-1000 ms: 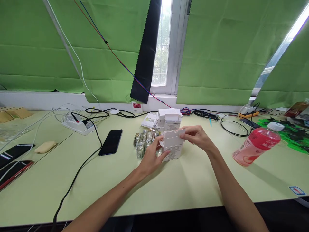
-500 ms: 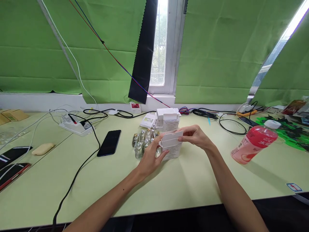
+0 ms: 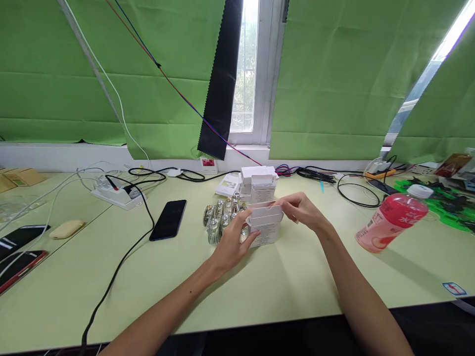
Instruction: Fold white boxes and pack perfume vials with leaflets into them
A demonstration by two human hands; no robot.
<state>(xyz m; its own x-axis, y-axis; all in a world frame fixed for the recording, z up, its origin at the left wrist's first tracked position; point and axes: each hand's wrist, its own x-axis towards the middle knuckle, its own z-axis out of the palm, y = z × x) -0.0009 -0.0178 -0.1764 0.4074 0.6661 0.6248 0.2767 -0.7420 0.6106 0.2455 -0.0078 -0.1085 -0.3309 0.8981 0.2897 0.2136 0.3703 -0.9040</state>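
My left hand (image 3: 234,242) is closed around the left side of a small white cardboard box (image 3: 265,232), thumb on its front face. The box stands on the table, with fine print on its front and its top flap partly raised. At the box's upper right corner, my right hand (image 3: 299,210) has its fingers bent and pinched against the flap edge; the fingertips are partly hidden. Just left of the box lies a cluster of shiny silver and gold metal pieces (image 3: 218,217), partly covered by my left hand. Behind it stand more white boxes (image 3: 259,175).
A black phone (image 3: 167,220) lies to the left, beside a black cable and a white power strip (image 3: 118,194). A pink drink bottle (image 3: 393,217) stands on the right. Coiled black cables (image 3: 315,174) run along the wall. A white card (image 3: 227,185) lies behind the metal pieces.
My right hand's fingers have shifted from the front of the raised flap to the box's upper right corner. The flap has tipped lower. My left hand keeps its hold.
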